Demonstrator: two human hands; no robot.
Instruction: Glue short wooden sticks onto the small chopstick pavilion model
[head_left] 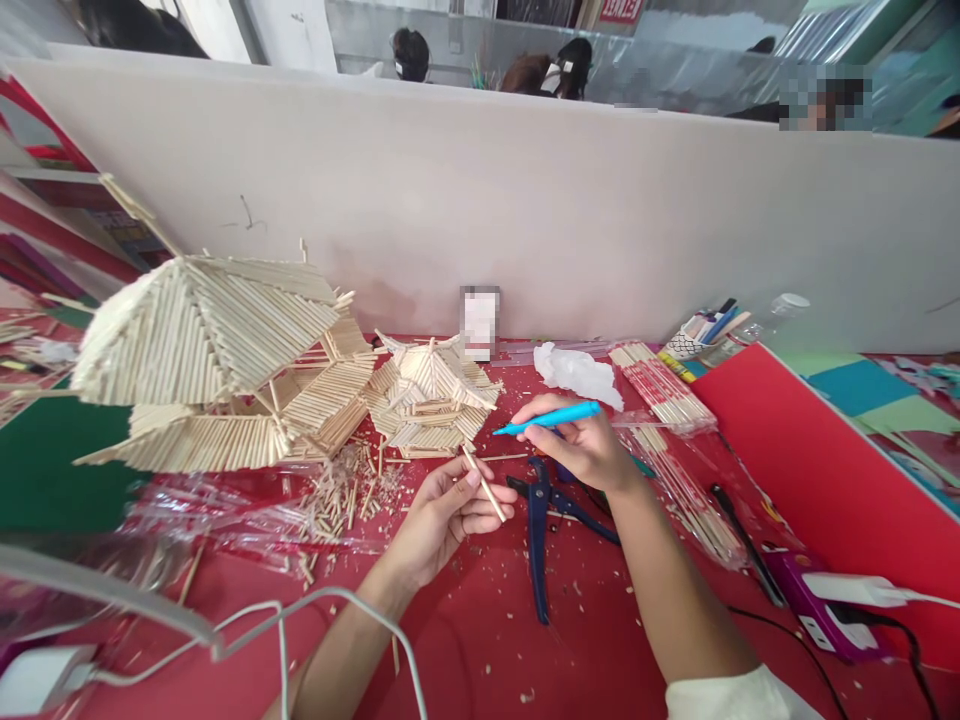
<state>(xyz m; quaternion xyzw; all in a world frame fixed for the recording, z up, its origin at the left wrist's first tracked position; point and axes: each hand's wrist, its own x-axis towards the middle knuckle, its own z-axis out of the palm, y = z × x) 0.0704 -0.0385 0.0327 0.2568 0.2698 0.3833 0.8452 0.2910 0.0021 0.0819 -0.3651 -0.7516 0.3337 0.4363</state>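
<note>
Between the thumb and fingers of my left hand (439,515) is a short wooden stick (486,488), held slanting over the red table. My right hand (581,450) grips a light blue marker pen (555,416), its dark tip pointing left, above and apart from the stick. Under and between my hands lies a pair of dark blue hand cutters (538,540). Just behind them stands a small pavilion model (431,395) made of wooden sticks. A larger stick-built pavilion (217,350) with layered roofs stands at the left.
Cut stick pieces (349,500) litter the table left of centre. Packs of wooden chopsticks (664,385), crumpled white tissue (577,373) and a pen cup (686,342) are at the right. A purple power strip (821,610), white cables (281,640) and a pale partition (525,210) surround the workspace.
</note>
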